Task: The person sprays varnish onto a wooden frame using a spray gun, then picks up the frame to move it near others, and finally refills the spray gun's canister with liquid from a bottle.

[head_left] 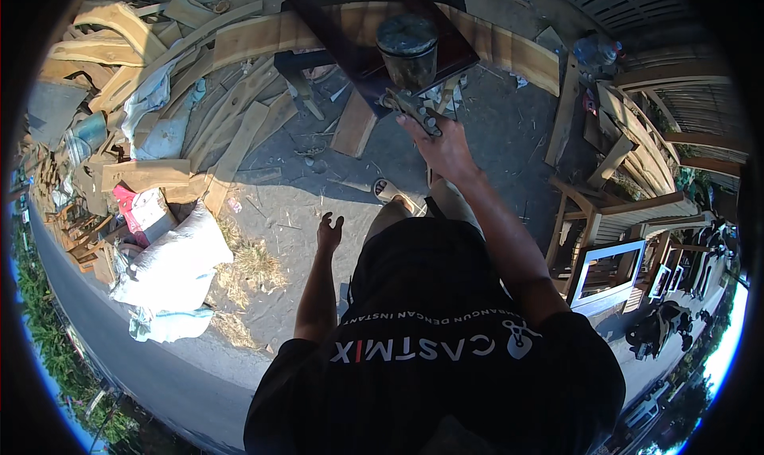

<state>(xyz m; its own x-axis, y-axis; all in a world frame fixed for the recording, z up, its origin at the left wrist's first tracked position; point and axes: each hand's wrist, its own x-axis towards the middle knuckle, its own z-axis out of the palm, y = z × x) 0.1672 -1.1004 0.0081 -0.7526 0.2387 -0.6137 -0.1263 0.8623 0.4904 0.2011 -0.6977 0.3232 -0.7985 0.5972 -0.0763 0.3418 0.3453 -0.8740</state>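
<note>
My right hand (446,148) is closed round the grip of a paint spray gun (410,105), arm stretched forward. A round, stained cup with a lid (407,45) sits at the gun's far end. Beyond and below the gun is a dark red-brown wooden frame (338,33) with an open middle, tilted across a dark support (298,61). The cup and gun hide part of the frame. My left hand (329,234) hangs free at my side, fingers slightly curled and apart, holding nothing.
A long curved wooden board (517,53) lies behind the frame. Scrap planks (239,148) and stuffed white sacks (179,252) are heaped at left. Stacked timber (637,148) and a white-edged frame (609,276) stand at right. A short board (353,127) lies near my feet.
</note>
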